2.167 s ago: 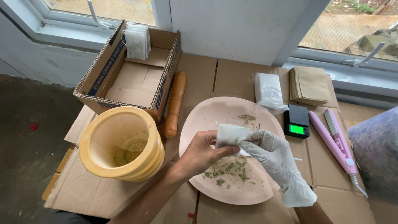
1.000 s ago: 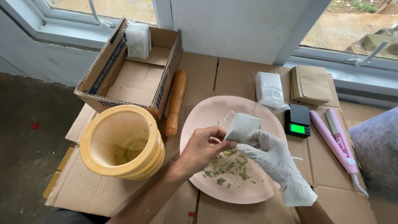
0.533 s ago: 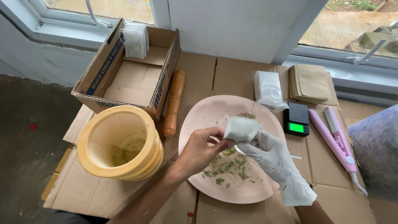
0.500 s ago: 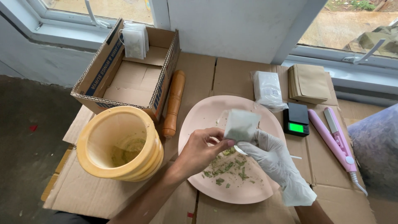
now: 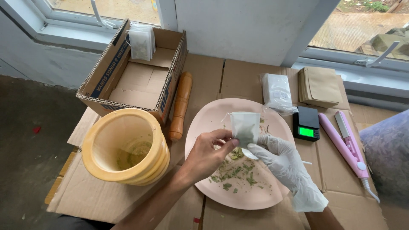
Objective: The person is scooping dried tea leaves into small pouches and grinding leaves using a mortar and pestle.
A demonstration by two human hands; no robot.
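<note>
My bare left hand (image 5: 207,154) pinches the lower left corner of a small white tea bag (image 5: 244,126) and holds it upright over a pink plate (image 5: 204,123). My right hand (image 5: 285,164), in a white glove, grips a small white spoon (image 5: 249,153) just under the bag. Crushed green dried leaves (image 5: 237,171) lie scattered on the plate below both hands.
A yellow mortar (image 5: 123,147) stands left of the plate, with a wooden pestle (image 5: 180,104) beside it. An open cardboard box (image 5: 138,72) holds a stack of white bags (image 5: 141,41). A packet of bags (image 5: 277,90), brown envelopes (image 5: 319,86), a small black scale (image 5: 306,123) and a pink sealer (image 5: 347,142) lie to the right.
The tea bag was lying low between my hands over the plate; it is now raised and held upright. Both hands stayed over the plate.
</note>
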